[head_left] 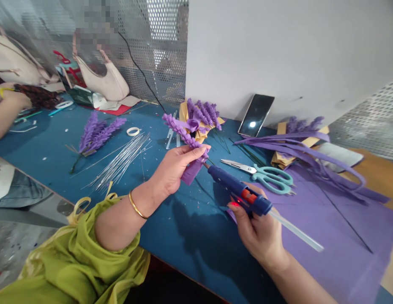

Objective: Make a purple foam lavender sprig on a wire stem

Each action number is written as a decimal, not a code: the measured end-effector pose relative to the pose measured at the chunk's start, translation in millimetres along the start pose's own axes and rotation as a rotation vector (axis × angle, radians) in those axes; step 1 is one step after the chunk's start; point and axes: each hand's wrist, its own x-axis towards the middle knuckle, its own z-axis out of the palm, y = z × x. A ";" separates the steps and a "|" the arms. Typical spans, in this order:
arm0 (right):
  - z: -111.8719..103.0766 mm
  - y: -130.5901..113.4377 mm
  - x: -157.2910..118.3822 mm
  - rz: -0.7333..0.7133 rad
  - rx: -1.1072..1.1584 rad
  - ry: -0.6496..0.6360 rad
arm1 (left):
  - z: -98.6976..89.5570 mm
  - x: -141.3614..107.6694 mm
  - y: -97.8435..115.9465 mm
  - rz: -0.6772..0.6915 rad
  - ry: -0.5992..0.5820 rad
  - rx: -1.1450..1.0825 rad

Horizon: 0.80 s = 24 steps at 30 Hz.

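Note:
Pinched in my left hand [174,169] is a purple flower stem [184,134], its tip pointing up and left, with a purple strip [192,172] hanging below the fingers. My right hand [263,232] is wrapped round a blue glue gun [228,181], a clear glue stick [298,231] jutting from its back end. The gun's nozzle is at the base of the flower, close to my left fingers; whether it touches cannot be made out. Teal-handled scissors [272,175] lie just beyond the gun, blades partly apart.
Purple sheet [339,236] and strips [279,145] lie right, a phone [256,115] leans against the board. Wires [120,162], tape [133,131] and a purple bunch [96,133] lie left. Another person's arm [8,109] and a white bag [104,80] are farther left.

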 end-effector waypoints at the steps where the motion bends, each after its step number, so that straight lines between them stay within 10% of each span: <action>1: 0.0 0.0 -0.1 0.001 -0.003 -0.002 | -0.1 0.0 -0.2 0.001 0.000 0.002; 24: -5.2 -9.9 4.8 -0.124 -0.053 -0.032 | 0.0 0.9 0.2 0.052 0.021 -0.023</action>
